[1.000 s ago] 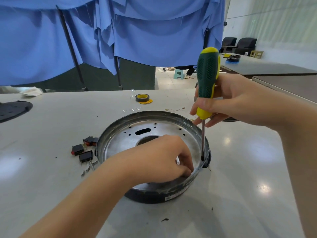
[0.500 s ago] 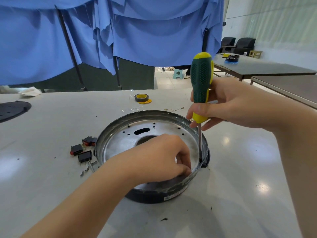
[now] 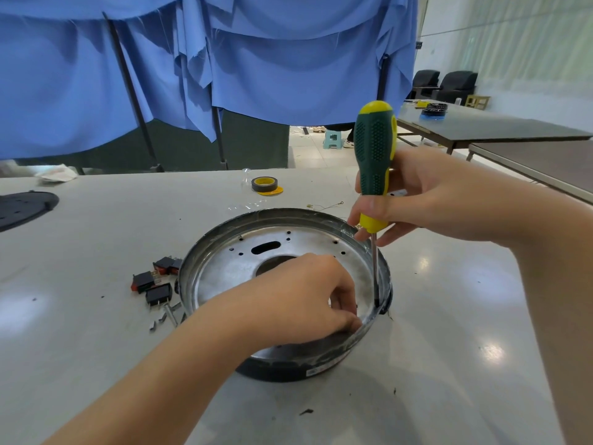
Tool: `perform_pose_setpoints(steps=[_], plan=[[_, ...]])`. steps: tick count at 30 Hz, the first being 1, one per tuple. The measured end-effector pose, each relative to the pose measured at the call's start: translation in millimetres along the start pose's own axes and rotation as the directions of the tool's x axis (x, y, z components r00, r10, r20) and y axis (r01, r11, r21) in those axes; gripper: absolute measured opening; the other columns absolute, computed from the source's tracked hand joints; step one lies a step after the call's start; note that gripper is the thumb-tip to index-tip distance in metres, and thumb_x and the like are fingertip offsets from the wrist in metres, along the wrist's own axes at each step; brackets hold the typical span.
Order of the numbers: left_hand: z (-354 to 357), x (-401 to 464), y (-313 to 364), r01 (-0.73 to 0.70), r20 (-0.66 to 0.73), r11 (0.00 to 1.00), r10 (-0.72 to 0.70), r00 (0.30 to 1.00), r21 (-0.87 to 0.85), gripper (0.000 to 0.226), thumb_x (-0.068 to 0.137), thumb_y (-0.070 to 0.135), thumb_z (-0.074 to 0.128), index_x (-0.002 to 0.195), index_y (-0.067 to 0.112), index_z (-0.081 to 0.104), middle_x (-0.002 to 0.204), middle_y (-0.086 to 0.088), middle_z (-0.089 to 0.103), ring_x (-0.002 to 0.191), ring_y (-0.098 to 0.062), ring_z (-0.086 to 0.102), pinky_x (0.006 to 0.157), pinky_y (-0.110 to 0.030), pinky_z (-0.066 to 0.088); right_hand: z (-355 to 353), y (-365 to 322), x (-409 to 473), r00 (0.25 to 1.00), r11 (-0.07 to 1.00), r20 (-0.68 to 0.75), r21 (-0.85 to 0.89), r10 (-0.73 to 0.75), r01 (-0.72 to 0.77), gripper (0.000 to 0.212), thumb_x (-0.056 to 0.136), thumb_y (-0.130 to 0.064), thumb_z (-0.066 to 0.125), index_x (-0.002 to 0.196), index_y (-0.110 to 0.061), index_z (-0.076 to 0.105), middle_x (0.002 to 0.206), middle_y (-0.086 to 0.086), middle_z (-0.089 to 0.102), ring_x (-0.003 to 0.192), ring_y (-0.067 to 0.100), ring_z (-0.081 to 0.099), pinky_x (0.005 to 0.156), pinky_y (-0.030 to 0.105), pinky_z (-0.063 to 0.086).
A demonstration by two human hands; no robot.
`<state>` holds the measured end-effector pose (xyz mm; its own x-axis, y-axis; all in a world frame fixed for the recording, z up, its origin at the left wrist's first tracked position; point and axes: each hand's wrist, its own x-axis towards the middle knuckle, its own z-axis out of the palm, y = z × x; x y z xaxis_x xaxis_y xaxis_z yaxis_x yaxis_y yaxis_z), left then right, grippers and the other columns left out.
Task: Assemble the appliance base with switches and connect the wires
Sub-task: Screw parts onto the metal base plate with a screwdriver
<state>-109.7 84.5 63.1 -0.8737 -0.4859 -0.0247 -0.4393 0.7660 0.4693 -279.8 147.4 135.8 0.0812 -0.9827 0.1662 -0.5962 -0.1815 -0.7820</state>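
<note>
A round metal appliance base (image 3: 224,271) with a dark outer shell lies open side up in the middle of the table. My right hand (image 3: 430,200) grips a green and yellow screwdriver (image 3: 373,162) held upright, its tip down at the inner right rim of the base. My left hand (image 3: 308,297) reaches into the base with fingers curled near the screwdriver tip, pinching something small that I cannot make out. Three black and red rocker switches (image 3: 154,281) lie on the table just left of the base, with several small metal screws (image 3: 167,314) below them.
A roll of dark tape (image 3: 264,184) on a yellow disc sits behind the base, with a thin wire (image 3: 325,205) nearby. A black round plate (image 3: 22,208) lies at the far left edge. Blue cloth hangs behind the table. Dark tables (image 3: 500,130) stand at right.
The screwdriver has lowered slightly and shifted left, staying upright at the base's right rim. My left hand stays in the base at the same spot.
</note>
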Motion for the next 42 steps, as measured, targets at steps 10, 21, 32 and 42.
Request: perform_pose_setpoints(steps=[10, 21, 32, 42], plan=[[-0.1, -0.2, -1.1, -0.009, 0.026, 1.0, 0.009, 1.0, -0.022, 0.017, 0.086, 0.02, 0.064, 0.09, 0.033, 0.075, 0.078, 0.019, 0.066, 0.079, 0.003, 0.06, 0.061, -0.004, 0.044, -0.5, -2.2, -2.1, 1.0, 1.0, 0.001, 0.021, -0.012, 0.012, 0.017, 0.081, -0.024, 0.065, 0.094, -0.021, 0.055, 0.086, -0.002, 0.074, 0.083, 0.019, 0.073, 0.066, 0.03, 0.06], [-4.3, 0.3, -5.0, -0.002, 0.034, 0.997, 0.005, 0.999, -0.078, 0.005, 0.084, 0.033, 0.069, 0.08, 0.033, 0.07, 0.069, 0.039, 0.057, 0.078, 0.011, 0.054, 0.053, 0.001, 0.037, -3.1, -6.7, -7.1, 1.0, 0.999, -0.025, 0.039, -0.015, 0.016, 0.012, 0.085, -0.019, 0.064, 0.094, -0.02, 0.056, 0.089, 0.0, 0.074, 0.082, 0.019, 0.073, 0.068, 0.03, 0.06], [-6.9, 3.8, -15.2, 0.017, 0.113, 0.991, -0.002, 0.994, -0.129, 0.004, 0.083, 0.03, 0.071, 0.082, 0.034, 0.072, 0.077, 0.026, 0.065, 0.071, 0.001, 0.061, 0.059, -0.011, 0.048, -1.1, -2.6, -5.3, 0.997, 0.979, 0.067, 0.204, -0.024, 0.01, 0.032, 0.074, -0.029, 0.064, 0.099, -0.012, 0.054, 0.093, 0.007, 0.075, 0.087, 0.027, 0.073, 0.069, 0.032, 0.06], [-3.0, 4.9, -12.4, 0.01, 0.103, 0.983, 0.009, 0.995, -0.184, 0.01, 0.08, 0.034, 0.073, 0.073, 0.032, 0.067, 0.062, 0.028, 0.059, 0.059, 0.009, 0.054, 0.051, -0.004, 0.04, -1.3, 2.1, -2.5, 0.992, 0.975, 0.127, 0.221, -0.011, -0.018, 0.028, 0.077, -0.025, 0.063, 0.101, -0.013, 0.054, 0.096, 0.008, 0.074, 0.09, 0.029, 0.072, 0.069, 0.03, 0.059]])
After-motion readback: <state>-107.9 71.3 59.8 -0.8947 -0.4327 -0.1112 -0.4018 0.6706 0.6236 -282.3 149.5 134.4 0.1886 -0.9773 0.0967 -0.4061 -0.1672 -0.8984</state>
